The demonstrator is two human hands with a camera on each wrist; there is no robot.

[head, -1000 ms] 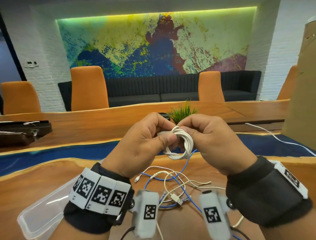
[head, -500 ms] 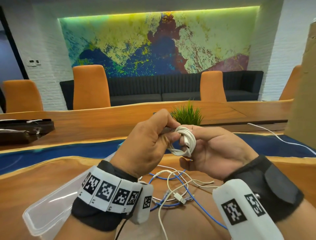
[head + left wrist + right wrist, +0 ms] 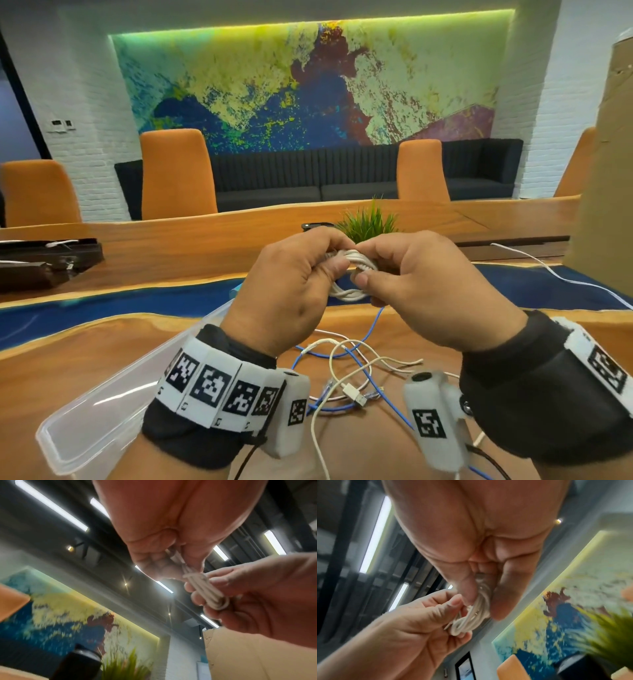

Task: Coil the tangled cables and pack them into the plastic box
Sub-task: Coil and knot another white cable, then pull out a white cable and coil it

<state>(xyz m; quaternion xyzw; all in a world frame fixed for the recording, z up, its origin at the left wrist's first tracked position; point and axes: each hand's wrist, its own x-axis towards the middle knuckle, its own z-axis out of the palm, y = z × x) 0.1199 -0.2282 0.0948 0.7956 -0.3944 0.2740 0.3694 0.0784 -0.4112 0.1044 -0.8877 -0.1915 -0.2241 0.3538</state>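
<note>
A coiled white cable (image 3: 352,274) hangs in the air above the table, held between both hands. My left hand (image 3: 294,287) pinches its left side with thumb and fingers. My right hand (image 3: 421,287) pinches the right side, thumb tip on the loops. The wrist views show the same coil (image 3: 204,589) (image 3: 476,614) squeezed between the fingers of both hands. Below, a tangle of blue and white cables (image 3: 352,377) lies on the wooden table. A clear plastic box (image 3: 102,411) sits at the lower left, partly hidden by my left wrist.
A small green plant (image 3: 368,222) stands just behind the hands. A long white cable (image 3: 548,270) runs across the table at right, by a cardboard panel (image 3: 609,171). Dark boxes (image 3: 44,260) lie at far left. Orange chairs line the far side.
My right hand has turned palm-down again and closed its thumb over the coil. The loops are pressed flatter and tighter than half a second ago.
</note>
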